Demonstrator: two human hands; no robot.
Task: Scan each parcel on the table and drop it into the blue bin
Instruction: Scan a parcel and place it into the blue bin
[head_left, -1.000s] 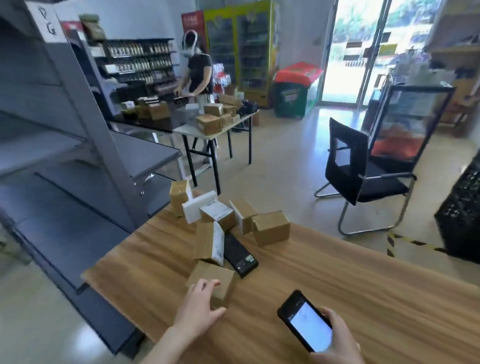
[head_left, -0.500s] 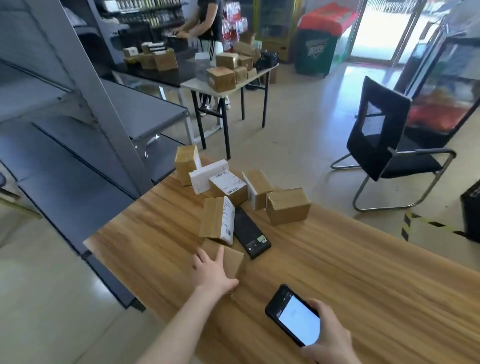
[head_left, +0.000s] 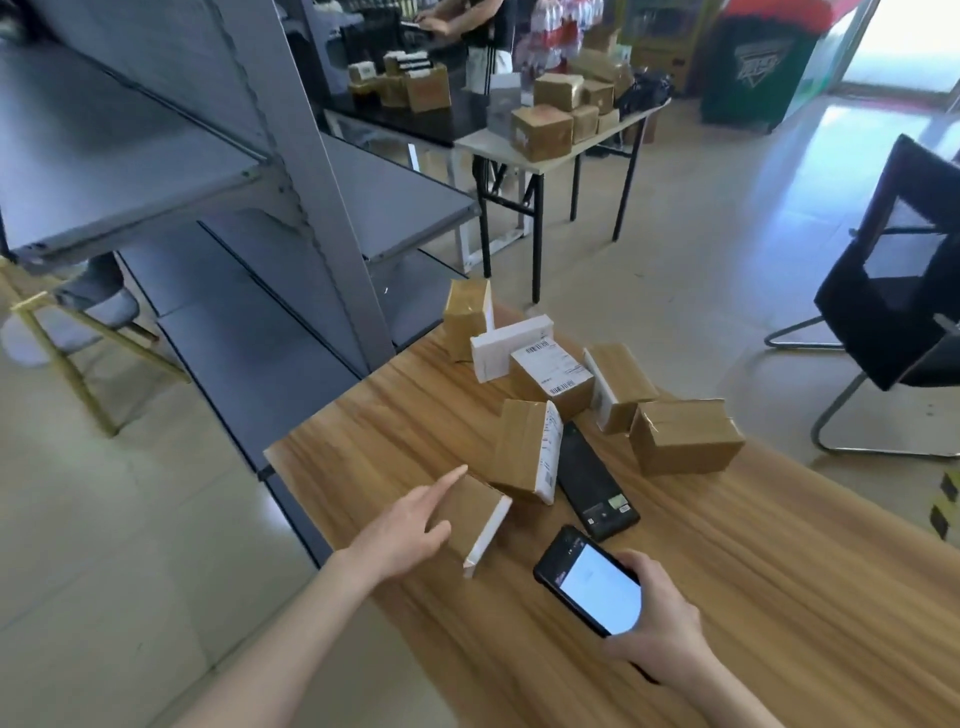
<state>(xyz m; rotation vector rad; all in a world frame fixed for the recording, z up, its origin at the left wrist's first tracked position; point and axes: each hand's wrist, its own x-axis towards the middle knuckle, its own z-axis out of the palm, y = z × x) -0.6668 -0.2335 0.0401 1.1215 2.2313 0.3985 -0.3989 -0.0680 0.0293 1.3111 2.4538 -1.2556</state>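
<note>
Tipped up on its edge on the wooden table (head_left: 779, 597) is a small brown parcel (head_left: 475, 512), its white label side facing right. My left hand (head_left: 408, 527) holds it, index finger along its top edge, thumb on the near face, the other fingers hidden behind it. Right of that, my right hand (head_left: 662, 636) grips a black phone (head_left: 589, 584) with a lit white screen just above the tabletop. Several more brown and white parcels (head_left: 550, 374) lie clustered further back. No blue bin is in view.
A black handheld device (head_left: 597, 483) lies flat between the parcels and the phone. Grey metal shelving (head_left: 249, 171) stands close on the left. A black chair (head_left: 898, 312) is at right. A folding table (head_left: 550, 156) with boxes and a person stand further back.
My left hand has tipped the near parcel from lying flat up onto its edge. The phone in my right hand has moved closer to it. The view has dropped towards the table.
</note>
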